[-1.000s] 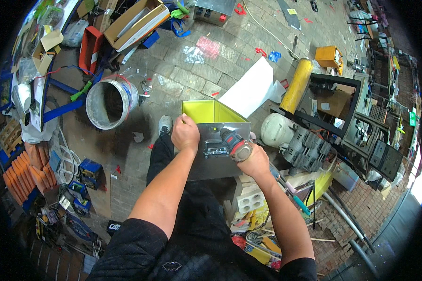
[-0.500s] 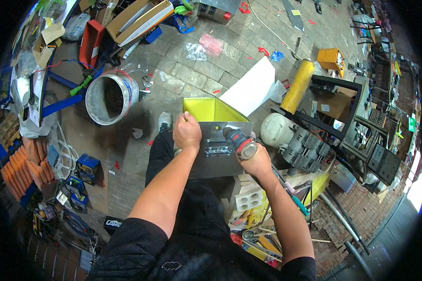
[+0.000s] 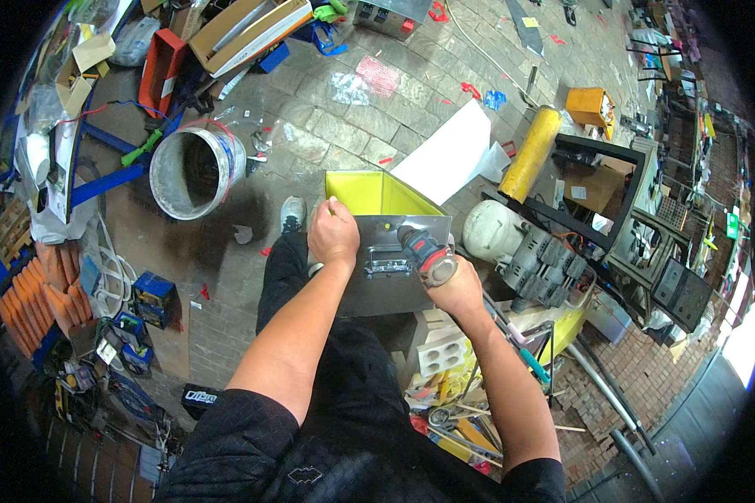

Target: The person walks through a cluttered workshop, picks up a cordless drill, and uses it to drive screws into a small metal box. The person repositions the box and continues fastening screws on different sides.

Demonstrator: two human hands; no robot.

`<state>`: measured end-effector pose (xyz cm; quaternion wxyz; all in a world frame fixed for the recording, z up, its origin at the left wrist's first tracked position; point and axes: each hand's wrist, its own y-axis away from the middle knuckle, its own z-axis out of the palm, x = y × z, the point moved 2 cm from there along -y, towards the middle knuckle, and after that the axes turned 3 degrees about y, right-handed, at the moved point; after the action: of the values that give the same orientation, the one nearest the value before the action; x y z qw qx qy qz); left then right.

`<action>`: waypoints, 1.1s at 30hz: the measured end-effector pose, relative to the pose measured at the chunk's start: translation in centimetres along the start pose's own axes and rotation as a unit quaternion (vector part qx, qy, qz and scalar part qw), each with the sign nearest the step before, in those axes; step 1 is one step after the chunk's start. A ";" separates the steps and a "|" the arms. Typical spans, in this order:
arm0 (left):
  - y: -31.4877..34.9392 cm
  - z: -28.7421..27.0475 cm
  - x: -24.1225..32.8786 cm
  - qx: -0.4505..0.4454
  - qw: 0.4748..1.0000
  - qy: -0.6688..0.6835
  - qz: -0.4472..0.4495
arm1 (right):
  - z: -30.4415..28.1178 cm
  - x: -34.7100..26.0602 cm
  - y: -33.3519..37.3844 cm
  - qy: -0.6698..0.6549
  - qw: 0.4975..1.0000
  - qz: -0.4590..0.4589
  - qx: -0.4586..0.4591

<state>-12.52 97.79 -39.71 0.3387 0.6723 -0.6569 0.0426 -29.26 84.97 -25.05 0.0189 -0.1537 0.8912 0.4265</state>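
A grey sheet-metal box [image 3: 369, 295] stands in front of me, its top open and its inside [image 3: 354, 193] bright yellow-green. A metal latch or handle [image 3: 388, 261] is fixed on its near panel. My left hand [image 3: 334, 233] is closed on the panel's upper left edge, thumb uppermost. In my right hand [image 3: 459, 289] is a dark grey and red power drill [image 3: 428, 254]. Its front end points at the upper part of the panel, right of a small yellow spot. Whether its tip touches the metal cannot be made out.
A white bucket [image 3: 191, 176] stands to the left. Past the box lies a white sheet [image 3: 446, 152]. At right are a yellow cylinder [image 3: 530, 155], a compressor [image 3: 541, 264] and a black frame [image 3: 594, 189]. Wooden pieces and tools [image 3: 461, 419] lie at lower right.
The whole view has shifted very slightly. My hands, the drill and the box keep the same places relative to one another.
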 end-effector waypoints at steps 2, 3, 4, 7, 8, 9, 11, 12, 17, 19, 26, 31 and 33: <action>0.1 0.1 0.0 0.007 1.000 -0.004 0.007 | 0.2 0.1 -0.1 0.002 1.000 0.012 0.001; 0.1 0.1 0.0 0.003 1.000 -0.001 -0.003 | 0.3 0.2 -0.2 0.003 1.000 0.023 0.000; 0.2 0.1 0.0 0.004 1.000 0.001 -0.005 | 0.4 0.3 -0.1 0.002 1.000 0.007 0.003; 0.3 0.0 0.1 0.005 1.000 0.004 -0.007 | 0.6 0.6 -0.2 0.003 1.000 0.003 0.002; 0.3 -0.1 0.1 0.005 1.000 0.004 -0.007 | 0.6 0.7 -0.3 0.001 1.000 0.007 -0.003; 0.2 -0.2 0.1 0.003 1.000 0.002 -0.007 | 0.5 0.7 -0.4 0.001 1.000 0.017 -0.009; 0.2 -0.3 0.2 -0.004 1.000 -0.002 -0.008 | 0.4 0.4 -0.3 0.005 1.000 0.008 -0.005; 0.2 -0.3 0.2 -0.005 1.000 0.001 -0.009 | 0.3 0.2 -0.2 0.008 1.000 0.006 -0.004; 0.3 -0.2 0.5 0.006 1.000 0.006 0.002 | 0.1 0.0 0.2 0.006 1.000 0.020 0.001; 0.4 -0.1 0.5 0.007 1.000 0.007 0.003 | 0.2 0.1 0.1 0.003 1.000 0.018 -0.002; 0.4 -0.1 0.4 0.012 1.000 0.008 0.007 | 0.2 0.3 -0.1 -0.004 1.000 -0.001 -0.008; 0.2 -0.2 0.4 0.012 1.000 0.010 0.010 | 0.1 0.2 -0.1 0.019 1.000 0.010 -0.016; 0.2 -0.2 0.3 0.009 1.000 0.006 0.005 | 0.2 0.2 -0.1 0.018 1.000 0.009 -0.009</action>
<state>-12.64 97.60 -39.33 0.3364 0.6718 -0.6576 0.0545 -29.48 84.97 -25.27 -0.0025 -0.1530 0.8888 0.4320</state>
